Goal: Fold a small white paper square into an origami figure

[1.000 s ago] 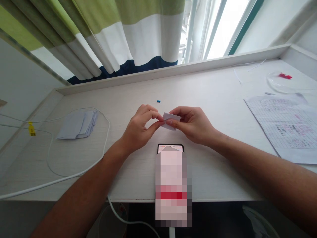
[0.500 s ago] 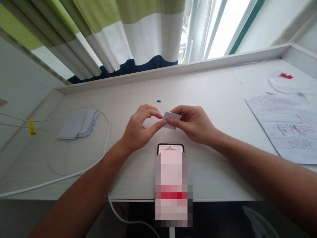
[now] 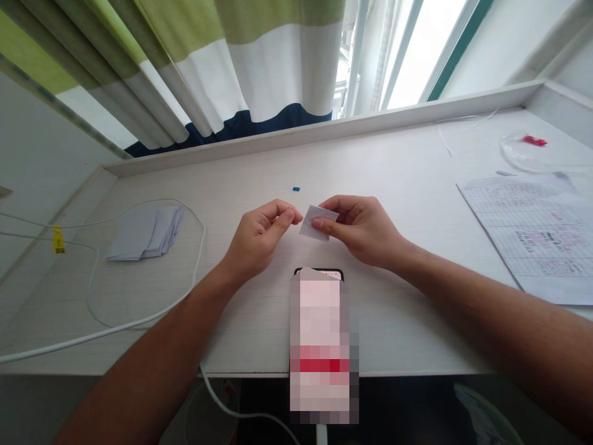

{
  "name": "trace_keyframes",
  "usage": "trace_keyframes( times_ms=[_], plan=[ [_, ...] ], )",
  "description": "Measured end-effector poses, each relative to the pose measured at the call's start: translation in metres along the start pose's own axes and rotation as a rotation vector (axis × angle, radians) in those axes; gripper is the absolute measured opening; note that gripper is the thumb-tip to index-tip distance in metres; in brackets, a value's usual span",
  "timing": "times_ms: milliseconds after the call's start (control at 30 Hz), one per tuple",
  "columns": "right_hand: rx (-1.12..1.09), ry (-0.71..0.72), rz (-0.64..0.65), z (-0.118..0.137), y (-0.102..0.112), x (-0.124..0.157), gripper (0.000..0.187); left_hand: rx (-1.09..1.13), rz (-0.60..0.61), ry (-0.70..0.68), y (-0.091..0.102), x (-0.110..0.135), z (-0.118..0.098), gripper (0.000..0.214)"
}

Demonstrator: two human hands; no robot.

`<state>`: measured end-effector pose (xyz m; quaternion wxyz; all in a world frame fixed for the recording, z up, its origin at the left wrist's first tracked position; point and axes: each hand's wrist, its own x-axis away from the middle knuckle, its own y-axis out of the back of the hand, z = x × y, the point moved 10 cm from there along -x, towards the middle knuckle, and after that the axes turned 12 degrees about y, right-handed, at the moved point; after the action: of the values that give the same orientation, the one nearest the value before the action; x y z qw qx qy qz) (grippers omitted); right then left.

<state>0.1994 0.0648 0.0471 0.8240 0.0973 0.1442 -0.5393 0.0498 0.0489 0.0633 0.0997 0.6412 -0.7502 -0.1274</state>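
Observation:
My right hand (image 3: 370, 228) pinches a small folded piece of white paper (image 3: 319, 231) between thumb and fingers, above the middle of the white desk. The thumb lies flat on the paper's near face; the other fingers are behind it. Just left of the paper is my left hand (image 3: 264, 233), its fingers curled in and its thumb against them, with nothing visible in it. Its fingertips come very near the paper's left edge. Beyond the hands lies a tiny blue piece (image 3: 296, 189). A phone (image 3: 319, 274), mostly blurred out, is below the hands.
At the left, a stack of folded white paper (image 3: 146, 232) lies inside a loop of white cable (image 3: 204, 247) with a yellow tag (image 3: 58, 240). Lined sheets with writing (image 3: 532, 241) lie at the right. Behind them is clear plastic with a red piece (image 3: 535, 141). A raised ledge (image 3: 278, 137) runs along the back.
My left hand has let go of the paper and drawn slightly left, its thumb closing onto its fingers. My right hand keeps the paper in nearly the same place.

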Motion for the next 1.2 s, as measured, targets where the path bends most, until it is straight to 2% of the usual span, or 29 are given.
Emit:
trace_keyframes(
  times_ms=[233,467,633,800,967,1067,1200],
  plan=[
    [0.009,-0.011,0.011,0.001,-0.001,0.000,0.027,-0.060,-0.020,-0.048,-0.004,0.001,0.001,0.011],
    [0.014,-0.029,0.019,0.001,-0.004,0.001,0.023,-0.244,-0.036,-0.051,-0.007,0.006,-0.010,0.014],
    [-0.008,-0.042,0.021,-0.001,-0.005,0.002,0.027,-0.094,-0.025,0.068,-0.007,0.005,0.006,0.016],
    [-0.028,-0.048,0.043,0.000,-0.006,0.001,0.032,0.042,0.051,0.058,-0.015,0.002,0.011,0.026],
    [-0.098,-0.050,0.065,-0.001,-0.009,0.001,0.035,0.098,-0.019,0.091,-0.006,-0.001,0.013,0.029],
    [-0.056,-0.067,0.071,-0.005,-0.008,0.002,0.036,0.108,-0.056,0.097,-0.002,-0.002,0.013,0.031],
    [0.019,-0.062,0.068,-0.006,-0.006,0.003,0.041,0.140,-0.022,0.116,-0.006,-0.002,0.012,0.033]
  ],
)
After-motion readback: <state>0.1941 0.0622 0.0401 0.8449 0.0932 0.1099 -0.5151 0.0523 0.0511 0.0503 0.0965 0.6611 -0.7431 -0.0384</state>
